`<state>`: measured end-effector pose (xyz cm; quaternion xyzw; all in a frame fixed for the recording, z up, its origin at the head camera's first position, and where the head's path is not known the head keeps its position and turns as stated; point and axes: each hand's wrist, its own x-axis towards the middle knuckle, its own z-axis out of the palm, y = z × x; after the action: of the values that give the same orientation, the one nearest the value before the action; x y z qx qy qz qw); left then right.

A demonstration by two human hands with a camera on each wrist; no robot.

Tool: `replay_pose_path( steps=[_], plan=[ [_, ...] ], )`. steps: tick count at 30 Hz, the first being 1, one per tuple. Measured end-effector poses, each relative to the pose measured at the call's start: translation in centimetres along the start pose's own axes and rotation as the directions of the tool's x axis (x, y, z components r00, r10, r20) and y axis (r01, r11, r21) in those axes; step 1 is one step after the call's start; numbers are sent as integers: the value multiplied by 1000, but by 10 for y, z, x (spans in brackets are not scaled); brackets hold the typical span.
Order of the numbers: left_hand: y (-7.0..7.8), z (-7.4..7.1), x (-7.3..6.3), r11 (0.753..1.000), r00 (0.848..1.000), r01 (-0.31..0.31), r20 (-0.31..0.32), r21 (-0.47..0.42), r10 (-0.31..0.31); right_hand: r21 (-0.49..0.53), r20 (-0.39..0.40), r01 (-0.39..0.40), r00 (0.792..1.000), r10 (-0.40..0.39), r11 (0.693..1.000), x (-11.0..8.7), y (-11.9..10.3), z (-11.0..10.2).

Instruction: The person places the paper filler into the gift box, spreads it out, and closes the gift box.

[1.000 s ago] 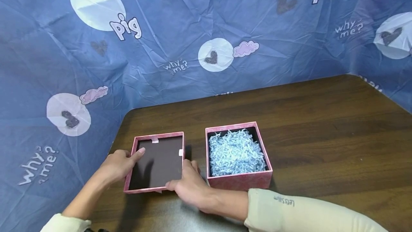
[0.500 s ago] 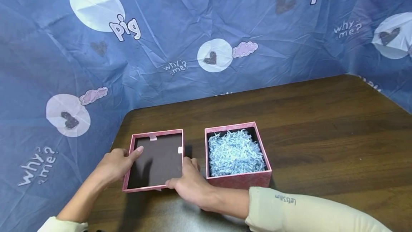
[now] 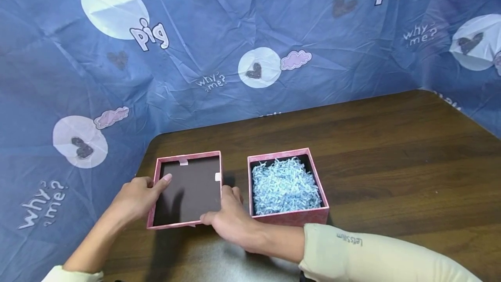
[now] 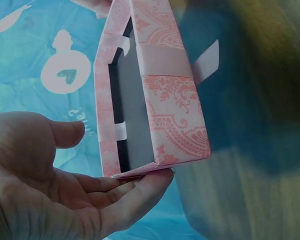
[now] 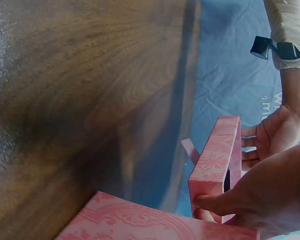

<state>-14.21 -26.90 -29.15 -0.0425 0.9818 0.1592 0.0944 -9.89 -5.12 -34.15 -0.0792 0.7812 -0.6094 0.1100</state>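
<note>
Both hands carry a shallow pink patterned box lid [image 3: 193, 186], its dark inside facing up, with white tabs on the inner walls. At its near right corner my right hand [image 3: 231, 221] grips, thumb on the near wall. My left hand [image 3: 135, 197] supports the left side with extended fingers; the thumb reaches over the rim, apart from it in the left wrist view. A pale ribbon end [image 4: 208, 64] sticks out from the underside. Right of the lid stands a deeper pink box [image 3: 293, 218], filled with light blue shredded paper [image 3: 285, 188].
The brown wooden table [image 3: 375, 160] extends far to the right. Behind and left of it hangs a blue printed cloth [image 3: 203, 21]. The box stands close beside my right hand and forearm.
The lid and both hands have shifted slightly away from the body and a little left in the head view. The deeper box stays in place.
</note>
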Motion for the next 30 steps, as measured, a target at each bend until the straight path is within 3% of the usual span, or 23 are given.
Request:
replay_pose_path(
  steps=[10,24,30],
  plan=[
    [9,-20,-4,999,995,-39,-90,10,40,-89,-30,82,996,-85,993,0,-15,-10],
    [41,-33,-6,994,980,-108,-174,-32,101,1,-54,154,987,-154,988,0,-25,-39],
    [57,-33,-6,989,975,-135,-184,-62,122,-18,-56,165,985,-166,986,-2,-27,-58]
  ],
)
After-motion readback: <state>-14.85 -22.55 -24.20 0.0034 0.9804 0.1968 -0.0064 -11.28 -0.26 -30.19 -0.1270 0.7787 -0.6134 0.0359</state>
